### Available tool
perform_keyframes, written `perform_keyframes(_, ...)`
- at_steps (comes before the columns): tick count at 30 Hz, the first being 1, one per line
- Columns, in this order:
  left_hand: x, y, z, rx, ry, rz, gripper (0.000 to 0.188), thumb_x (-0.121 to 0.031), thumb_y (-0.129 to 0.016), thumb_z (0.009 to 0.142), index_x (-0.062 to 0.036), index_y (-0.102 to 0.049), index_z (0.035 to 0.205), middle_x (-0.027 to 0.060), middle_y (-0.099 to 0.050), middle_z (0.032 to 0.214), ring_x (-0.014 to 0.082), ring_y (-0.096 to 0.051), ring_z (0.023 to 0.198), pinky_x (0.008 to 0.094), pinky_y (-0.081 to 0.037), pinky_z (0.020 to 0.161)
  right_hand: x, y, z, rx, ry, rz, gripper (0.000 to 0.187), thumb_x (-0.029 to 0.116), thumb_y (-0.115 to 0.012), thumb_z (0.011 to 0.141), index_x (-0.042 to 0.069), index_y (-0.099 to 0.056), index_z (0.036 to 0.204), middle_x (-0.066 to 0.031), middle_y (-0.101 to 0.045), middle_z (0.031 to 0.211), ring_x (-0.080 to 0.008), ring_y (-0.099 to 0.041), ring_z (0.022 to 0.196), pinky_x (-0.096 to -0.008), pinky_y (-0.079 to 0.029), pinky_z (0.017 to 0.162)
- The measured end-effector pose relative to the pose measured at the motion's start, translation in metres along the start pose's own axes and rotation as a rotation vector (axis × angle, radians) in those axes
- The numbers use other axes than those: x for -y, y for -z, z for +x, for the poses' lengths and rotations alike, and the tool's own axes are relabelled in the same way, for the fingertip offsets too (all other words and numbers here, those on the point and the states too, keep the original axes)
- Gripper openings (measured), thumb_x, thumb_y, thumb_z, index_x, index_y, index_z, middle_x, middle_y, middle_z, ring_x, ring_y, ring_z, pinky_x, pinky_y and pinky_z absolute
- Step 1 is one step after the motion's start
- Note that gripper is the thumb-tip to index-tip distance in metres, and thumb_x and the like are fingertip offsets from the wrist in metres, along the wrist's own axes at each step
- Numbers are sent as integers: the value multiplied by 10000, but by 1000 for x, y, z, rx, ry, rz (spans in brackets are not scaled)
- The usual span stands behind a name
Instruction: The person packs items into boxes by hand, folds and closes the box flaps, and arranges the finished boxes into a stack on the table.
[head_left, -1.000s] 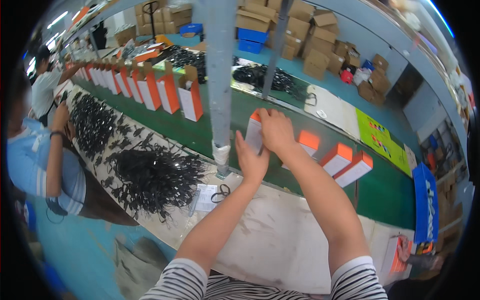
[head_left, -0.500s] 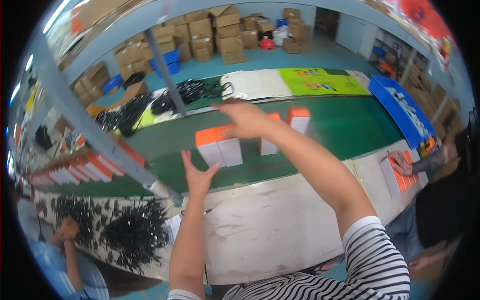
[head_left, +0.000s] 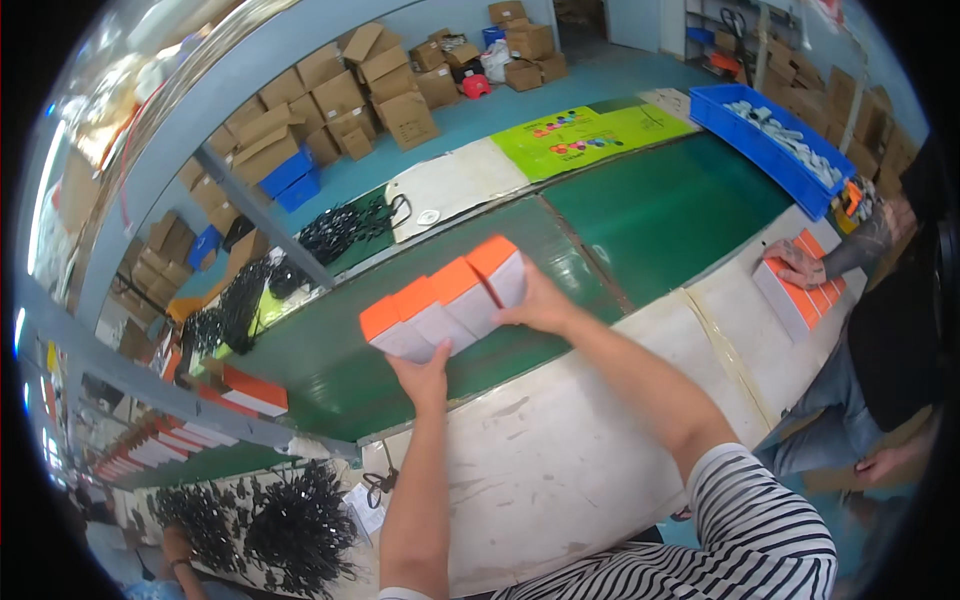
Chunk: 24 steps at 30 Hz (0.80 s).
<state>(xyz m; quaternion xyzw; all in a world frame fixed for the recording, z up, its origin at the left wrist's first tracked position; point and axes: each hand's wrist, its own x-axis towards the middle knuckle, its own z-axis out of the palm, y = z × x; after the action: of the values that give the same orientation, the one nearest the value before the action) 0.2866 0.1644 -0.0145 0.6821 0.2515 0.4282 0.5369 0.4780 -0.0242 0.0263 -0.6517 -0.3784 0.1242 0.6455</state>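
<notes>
Orange-topped boxes are forming a row over the green belt, our left hand and right hand clamping its two end boxes, and we are risking a middle one dropping if our grip is slackening.

Dressed in a white shirt with narrow black stripes, rounding the short, loose right sleeve to a plain white hem. At the shirt's left, showing just a pale edge of left sleeve. Bare below, from forearms to left hand and right hand.
</notes>
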Motion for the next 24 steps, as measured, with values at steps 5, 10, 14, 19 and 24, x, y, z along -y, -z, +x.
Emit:
perform_keyframes(5,0,-27,-7,-44,-43,-66,820,-22,-928,755,64,-477,1435,193,-625,1379,306,-634,1214,439,-480,1103,-12,-8,-14,-316,33,-275,1122,337,-1000,633,-12,-431,1535,-232,-583,1462,-391,-577,1352,-424,-453,1164)
perform_keyframes(10,-106,-38,-53,11,-6,-38,470,-23,-765,944,100,-559,1349,206,-656,1327,260,-654,1141,386,-540,1003,100,45,-56,-389,-103,-389,1056,467,-969,648,23,-507,1489,-265,-558,1405,-420,-548,1345,-472,-473,1121)
perform_keyframes(14,-140,-105,-149,475,211,-141,454,-122,-763,980,60,-589,1358,181,-647,1310,229,-635,1122,367,-506,1002,169,182,-151,-680,-130,-703,977,497,-966,624,10,-596,1386,-262,-668,1280,-379,-668,1180,-445,-528,1012)
perform_keyframes(19,-158,-161,-241,770,478,-123,463,-133,-784,965,65,-607,1344,169,-671,1265,226,-628,1144,369,-492,1014,207,249,-216,-546,-469,-917,944,517,-941,657,-2,-562,1348,-251,-719,1204,-394,-701,1150,-460,-539,972)
perform_keyframes(24,-179,-177,-263,962,561,-203,492,-145,-777,967,110,-585,1340,161,-691,1239,221,-651,1136,353,-505,1005,185,288,-263,-486,-610,-966,910,534,-891,725,-22,-583,1377,-276,-710,1232,-408,-701,1146,-472,-537,986)
